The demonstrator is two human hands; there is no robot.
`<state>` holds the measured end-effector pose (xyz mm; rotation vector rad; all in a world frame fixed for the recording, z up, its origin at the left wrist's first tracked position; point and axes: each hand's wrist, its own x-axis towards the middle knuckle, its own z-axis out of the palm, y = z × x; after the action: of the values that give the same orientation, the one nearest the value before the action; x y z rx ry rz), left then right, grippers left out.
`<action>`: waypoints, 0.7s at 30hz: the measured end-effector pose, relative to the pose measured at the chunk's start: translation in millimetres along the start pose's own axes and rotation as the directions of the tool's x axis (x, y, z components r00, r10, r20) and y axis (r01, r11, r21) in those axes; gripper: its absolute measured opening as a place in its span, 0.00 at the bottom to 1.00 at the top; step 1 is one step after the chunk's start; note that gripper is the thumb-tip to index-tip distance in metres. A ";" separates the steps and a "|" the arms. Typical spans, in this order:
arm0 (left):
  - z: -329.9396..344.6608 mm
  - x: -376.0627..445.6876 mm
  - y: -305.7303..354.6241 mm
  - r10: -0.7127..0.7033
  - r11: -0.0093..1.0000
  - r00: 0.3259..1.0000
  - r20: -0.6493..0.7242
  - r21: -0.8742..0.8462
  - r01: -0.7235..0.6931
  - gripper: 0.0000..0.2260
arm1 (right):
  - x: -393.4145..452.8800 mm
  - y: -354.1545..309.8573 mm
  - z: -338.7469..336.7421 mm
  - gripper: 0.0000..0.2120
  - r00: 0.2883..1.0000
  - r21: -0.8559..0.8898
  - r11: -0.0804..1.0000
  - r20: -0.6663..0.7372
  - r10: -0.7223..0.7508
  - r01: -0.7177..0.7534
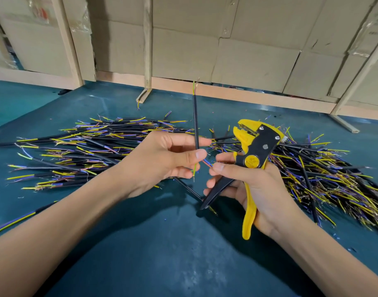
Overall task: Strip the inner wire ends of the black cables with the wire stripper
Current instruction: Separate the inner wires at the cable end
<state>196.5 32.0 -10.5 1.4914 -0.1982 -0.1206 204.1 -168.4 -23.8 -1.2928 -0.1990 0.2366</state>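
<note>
My left grip (pixel 173 155) pinches one black cable (pixel 196 123) upright above the bench (pixel 141 243); my right grip (pixel 248 183) holds the wire stripper (pixel 251 157), cable heaps (pixel 93 146) lying behind.

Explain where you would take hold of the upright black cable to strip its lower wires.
Pinch the black cable on its sheath just above the lower wire ends, from the left as the left hand does; the wire stripper waits to the right.
</note>
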 end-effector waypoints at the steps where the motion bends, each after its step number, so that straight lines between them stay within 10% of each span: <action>1: -2.1 -0.1 1.0 -0.027 1.000 0.999 0.022 -0.005 0.027 0.16 | 0.8 -0.4 -0.5 0.15 1.000 -0.002 1.000 -0.014 -0.004 0.004; 12: -9.1 -2.2 7.7 -0.071 0.994 0.990 0.123 -0.076 0.081 0.14 | 2.9 -3.6 -1.8 0.06 0.993 0.008 0.996 -0.076 -0.089 0.090; 21: -9.0 -3.3 16.0 0.121 0.969 0.992 0.045 -0.221 -0.109 0.06 | -7.8 -2.5 4.2 0.11 0.968 0.073 0.994 0.245 0.059 -0.080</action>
<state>194.5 42.7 4.7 1.2557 -0.3081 -0.0890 195.6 -167.4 -20.3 -1.1884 -0.3487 0.4594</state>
